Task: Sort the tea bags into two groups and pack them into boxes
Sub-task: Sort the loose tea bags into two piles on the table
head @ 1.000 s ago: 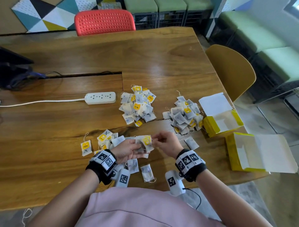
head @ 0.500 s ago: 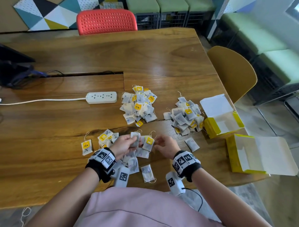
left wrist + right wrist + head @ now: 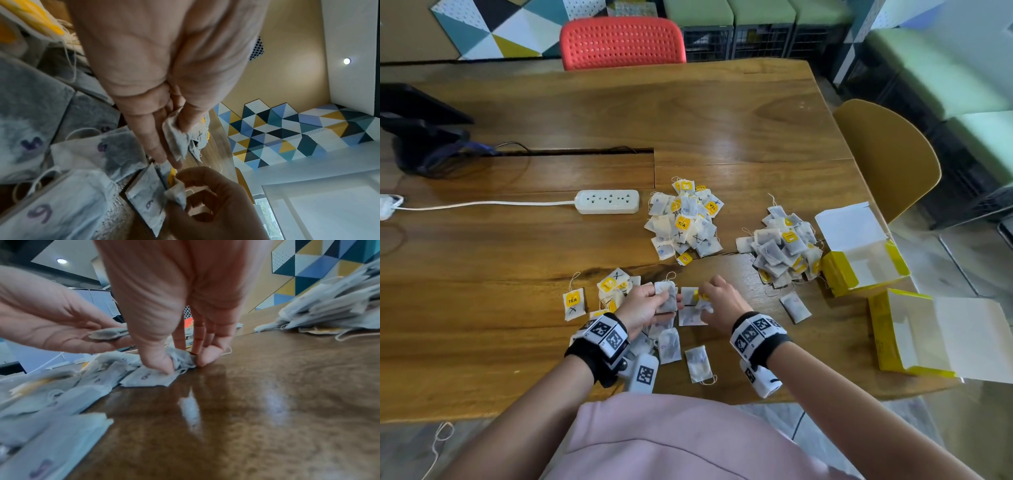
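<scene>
Two hands work low over the table [image 3: 722, 123]; the left hand [image 3: 645, 306] pinches a tea bag [image 3: 667, 297], the right hand [image 3: 722, 301] pinches another [image 3: 180, 358] off the surface; these look light, limp and tearable, best taken by an edge, I judge.

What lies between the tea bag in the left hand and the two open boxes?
The right hand, pinching another bag, and a loose tea bag lie on the table between the left hand and the yellow boxes. Carried above the table, nothing visible blocks the held tea bag.

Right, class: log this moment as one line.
left hand: holds grey paper tea bag | right hand: pinches tea bag on wooden table | open yellow cardboard boxes: no bags visible inside
</scene>
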Tool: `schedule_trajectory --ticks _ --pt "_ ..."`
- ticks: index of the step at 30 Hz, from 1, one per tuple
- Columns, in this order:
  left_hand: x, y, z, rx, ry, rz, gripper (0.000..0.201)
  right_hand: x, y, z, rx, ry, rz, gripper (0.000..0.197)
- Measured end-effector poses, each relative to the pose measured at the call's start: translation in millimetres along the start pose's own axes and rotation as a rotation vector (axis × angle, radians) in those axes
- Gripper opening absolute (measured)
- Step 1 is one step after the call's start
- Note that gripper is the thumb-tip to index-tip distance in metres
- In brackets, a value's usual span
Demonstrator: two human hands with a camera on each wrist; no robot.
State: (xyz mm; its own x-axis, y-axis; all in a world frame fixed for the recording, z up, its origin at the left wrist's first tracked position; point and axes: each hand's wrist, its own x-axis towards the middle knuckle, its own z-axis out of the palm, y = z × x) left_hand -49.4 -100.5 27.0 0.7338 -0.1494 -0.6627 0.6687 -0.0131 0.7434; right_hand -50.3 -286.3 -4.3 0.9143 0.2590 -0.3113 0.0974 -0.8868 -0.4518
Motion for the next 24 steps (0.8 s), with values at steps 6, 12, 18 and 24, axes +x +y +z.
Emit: schedule_trajectory --ticks 6,12,18,24 --pt "-3 -1 -3 0.030 -0.004 0.003 0.020 1 20 -21 0.449 0.026 0.260 0.018" --pt "-6 0 4 0.059 -0.033 0.009 0.024 -19 14 -43 1.289 -0.057 0.386 0.019" --pt "-8 7 17 0.053 -0.059 -0.006 0.025 -33 3 -51 1.497 -0.083 0.380 0.011" --pt "-12 14 31 -0.015 -0.158 0.021 0.027 -32 -8 -48 1.263 0.008 0.331 0.008"
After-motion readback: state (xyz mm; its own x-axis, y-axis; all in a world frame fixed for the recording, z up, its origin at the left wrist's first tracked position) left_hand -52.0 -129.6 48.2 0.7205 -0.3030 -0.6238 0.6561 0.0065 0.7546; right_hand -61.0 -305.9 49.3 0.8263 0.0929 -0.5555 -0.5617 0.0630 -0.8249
